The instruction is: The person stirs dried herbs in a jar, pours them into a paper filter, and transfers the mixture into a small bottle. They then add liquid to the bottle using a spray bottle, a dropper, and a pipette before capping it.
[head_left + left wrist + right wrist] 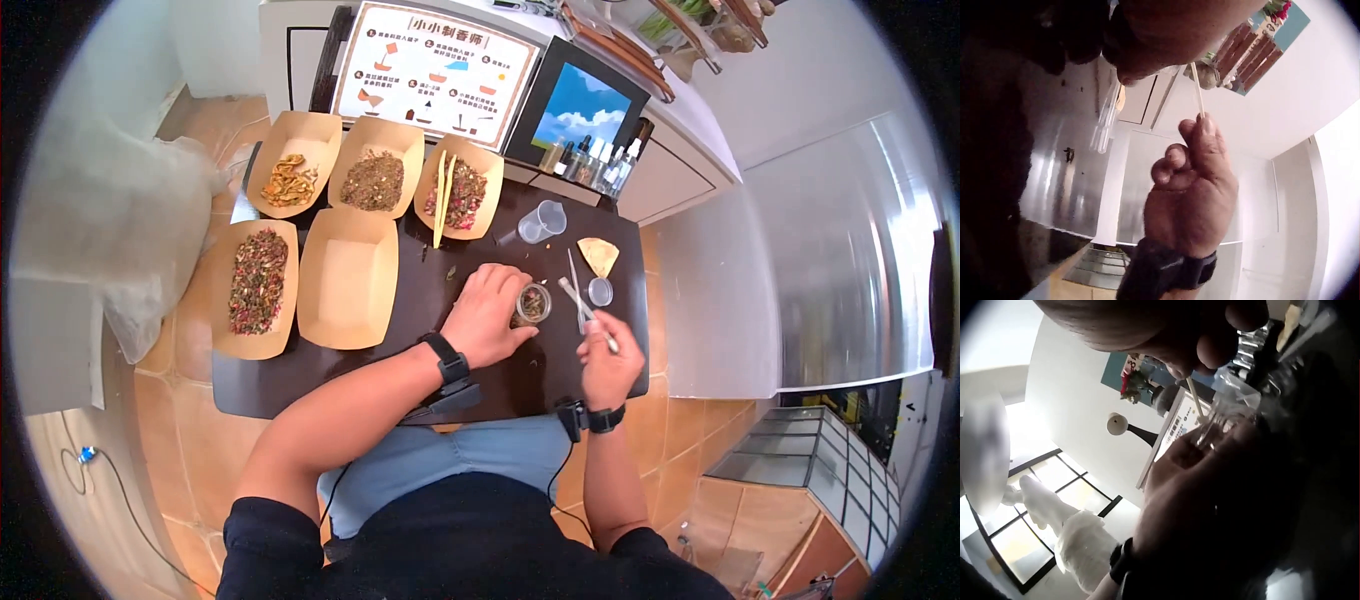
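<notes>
In the head view the left hand grips a small open glass jar with its fingers and thumb around it; dried bits show inside. To the right, the right hand pinches a thin pale stick, its far end near the jar. The left wrist view shows the stick rising from the thumb and fingertips of the right hand. Seen by the right wrist camera, the left hand is around the clear jar, with the stick's tip close to the rim.
Paper trays of dried plants stand left, beside an unfilled tray. Yellow tweezers lie across another. A clear measuring cup, a folded cream piece and a round lid lie beyond the hands; small bottles stand behind.
</notes>
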`<move>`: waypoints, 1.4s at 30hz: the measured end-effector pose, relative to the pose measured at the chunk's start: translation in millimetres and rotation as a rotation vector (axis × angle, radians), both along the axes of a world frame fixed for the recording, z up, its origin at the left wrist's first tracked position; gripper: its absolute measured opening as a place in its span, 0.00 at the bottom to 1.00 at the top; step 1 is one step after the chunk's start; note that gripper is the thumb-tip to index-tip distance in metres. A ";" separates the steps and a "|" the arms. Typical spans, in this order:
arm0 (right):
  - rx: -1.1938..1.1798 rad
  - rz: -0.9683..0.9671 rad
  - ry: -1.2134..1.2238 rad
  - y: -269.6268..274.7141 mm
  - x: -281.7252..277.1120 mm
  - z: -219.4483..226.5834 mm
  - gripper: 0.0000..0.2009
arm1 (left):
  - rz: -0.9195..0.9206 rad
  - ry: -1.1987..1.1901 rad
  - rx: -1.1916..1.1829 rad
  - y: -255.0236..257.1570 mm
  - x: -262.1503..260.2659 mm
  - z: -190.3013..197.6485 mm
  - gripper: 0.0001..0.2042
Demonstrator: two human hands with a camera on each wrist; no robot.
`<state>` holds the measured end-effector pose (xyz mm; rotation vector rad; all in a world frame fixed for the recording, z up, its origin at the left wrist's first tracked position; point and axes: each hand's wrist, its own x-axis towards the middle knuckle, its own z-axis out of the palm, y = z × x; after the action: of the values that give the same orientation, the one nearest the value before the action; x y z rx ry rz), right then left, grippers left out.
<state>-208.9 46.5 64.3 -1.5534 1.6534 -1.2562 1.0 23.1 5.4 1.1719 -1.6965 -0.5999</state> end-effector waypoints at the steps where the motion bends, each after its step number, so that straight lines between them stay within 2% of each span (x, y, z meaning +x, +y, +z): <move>1: 0.011 -0.032 -0.066 -0.7 -2.0 3.8 0.07 | -0.021 -0.018 -0.015 1.3 -1.2 1.2 0.33; 4: 0.008 -0.083 -0.138 -8.2 -18.8 -5.3 0.07 | -0.072 -0.056 -0.050 2.7 -2.1 4.1 0.33; 6: 0.057 -0.080 0.157 -11.7 -26.9 -10.4 0.06 | -0.020 -0.062 -0.042 2.8 -2.4 6.3 0.33; 8: -0.110 -0.011 0.375 -13.2 -29.2 -13.0 0.07 | -0.023 -0.070 -0.049 0.1 -1.7 9.2 0.33; 11: -0.168 0.013 0.343 -14.9 -17.8 -11.8 0.09 | 0.047 -0.047 -0.028 -5.5 -0.5 9.4 0.30; 15: -0.217 0.145 0.558 -24.1 -10.0 -9.4 0.15 | 0.057 -0.034 -0.032 -7.4 -1.6 8.0 0.29; 19: -0.207 0.207 0.709 -30.4 -12.3 -19.0 0.15 | 0.066 -0.052 -0.003 -9.1 -2.8 5.1 0.30; 22: -0.171 0.184 0.775 -25.0 -14.2 -16.1 0.14 | 0.065 -0.052 0.007 -7.7 -2.9 5.3 0.30; 27: -0.189 0.232 0.617 -35.1 -13.2 3.6 0.14 | 0.056 -0.052 0.009 -8.0 -2.1 3.9 0.31; 34: -0.219 0.347 0.452 -106.6 16.0 26.2 0.13 | 0.040 -0.058 0.023 -7.2 0.7 7.5 0.32; 38: -0.178 0.426 0.573 -151.2 26.3 14.4 0.13 | 0.065 -0.020 0.004 -8.2 1.9 3.4 0.32; 42: -0.105 0.481 0.720 -170.3 35.9 11.2 0.15 | 0.057 0.005 0.033 -6.0 3.0 3.5 0.33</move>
<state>-173.0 -123.8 75.5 -2.4742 1.4474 -0.5571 4.0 17.2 8.9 1.2370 -1.6494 -0.5978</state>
